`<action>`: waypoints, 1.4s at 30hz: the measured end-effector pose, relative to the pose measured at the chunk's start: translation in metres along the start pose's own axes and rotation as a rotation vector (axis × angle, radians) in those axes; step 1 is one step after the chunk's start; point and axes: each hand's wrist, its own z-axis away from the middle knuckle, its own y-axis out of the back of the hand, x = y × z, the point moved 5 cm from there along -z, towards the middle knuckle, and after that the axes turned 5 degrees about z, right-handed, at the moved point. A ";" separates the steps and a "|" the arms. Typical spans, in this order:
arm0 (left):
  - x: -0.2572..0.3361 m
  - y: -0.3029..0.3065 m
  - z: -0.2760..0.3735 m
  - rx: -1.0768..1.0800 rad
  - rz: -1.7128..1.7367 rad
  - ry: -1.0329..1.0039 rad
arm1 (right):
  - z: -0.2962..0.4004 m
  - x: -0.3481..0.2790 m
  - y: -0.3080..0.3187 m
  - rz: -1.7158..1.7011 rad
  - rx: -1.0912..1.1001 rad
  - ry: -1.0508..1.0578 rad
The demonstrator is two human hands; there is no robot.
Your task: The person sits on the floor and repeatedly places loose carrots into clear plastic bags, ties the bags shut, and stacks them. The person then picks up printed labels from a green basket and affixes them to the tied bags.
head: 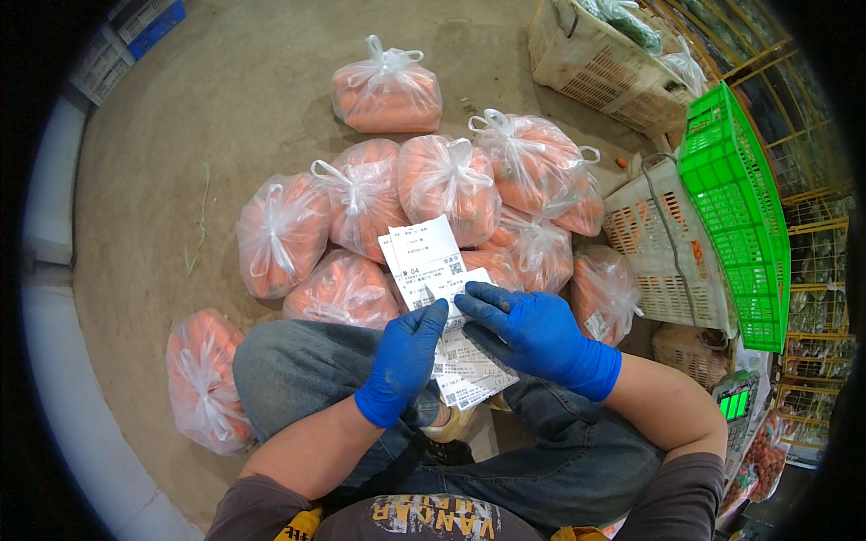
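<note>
Both of my hands wear blue gloves with darkened fingertips and meet over my lap. My left hand (407,355) grips a fanned stack of white printed paper labels (425,251), its thumb pressed on top. On the stack's right side, my right hand (524,331) lays its fingers over the upper sheets and appears to pinch one. The labels bear writing and square codes. Just beyond them lie several knotted clear plastic bags of carrots (450,182). One bag at the right (602,297) has a white label on it.
A lone carrot bag (206,382) rests left of my knee, another (387,95) farther ahead. At the right stand a white plastic crate (666,237), a green crate (734,216) and a scale with a lit green display (735,404). A beige crate (602,67) is behind them.
</note>
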 end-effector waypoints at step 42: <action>-0.033 0.013 -0.045 0.183 -0.221 0.143 | -0.061 0.290 -0.096 0.358 0.242 -0.483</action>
